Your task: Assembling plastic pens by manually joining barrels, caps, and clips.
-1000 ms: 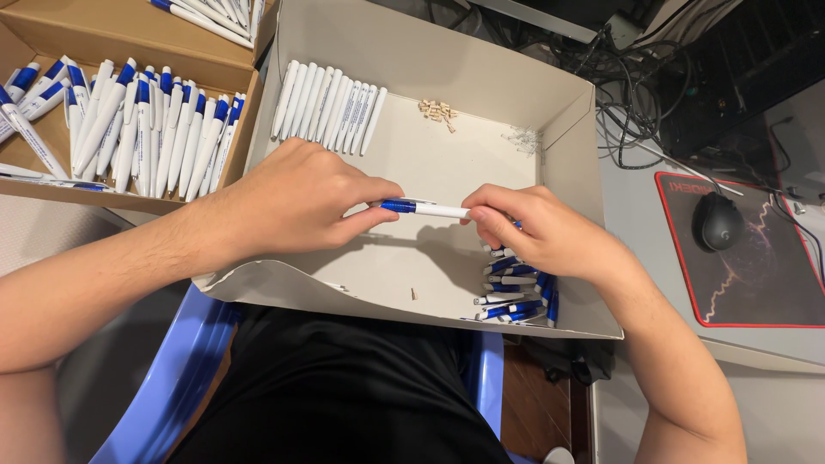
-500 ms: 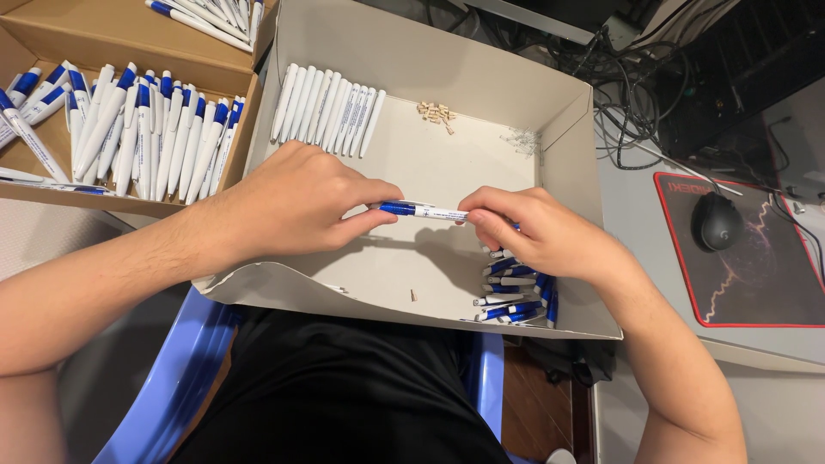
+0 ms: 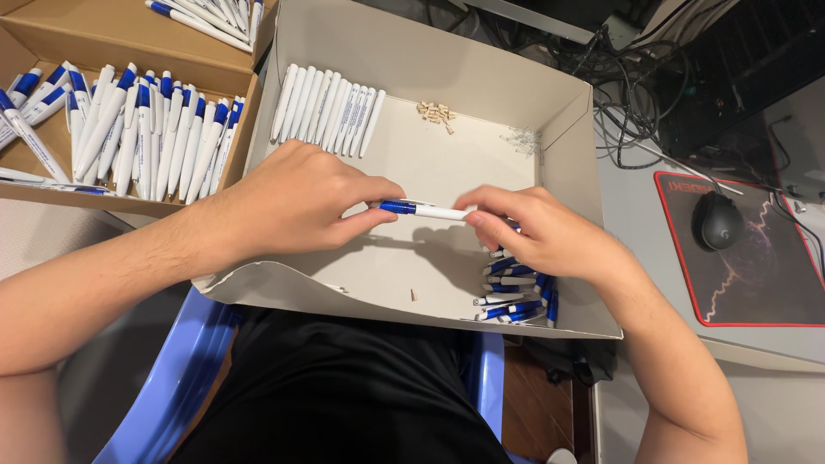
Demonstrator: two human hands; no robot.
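Observation:
Both of my hands hold one white pen with a blue end [image 3: 425,210] level over the middle of a shallow white cardboard box [image 3: 447,69]. My left hand [image 3: 301,202] pinches the blue end between thumb and fingers. My right hand [image 3: 541,232] grips the white end. Under my right hand lies a heap of blue and white pen parts [image 3: 516,296] in the box's near right corner. A neat row of white pen barrels [image 3: 326,107] lies at the box's far left.
A brown cardboard box [image 3: 51,34] on the left holds several finished white and blue pens [image 3: 146,129]. Small tan bits [image 3: 436,112] and thin springs [image 3: 522,139] lie at the white box's back. A black mouse [image 3: 718,221] sits on a red-edged pad [image 3: 773,283]; cables [image 3: 619,77] tangle behind.

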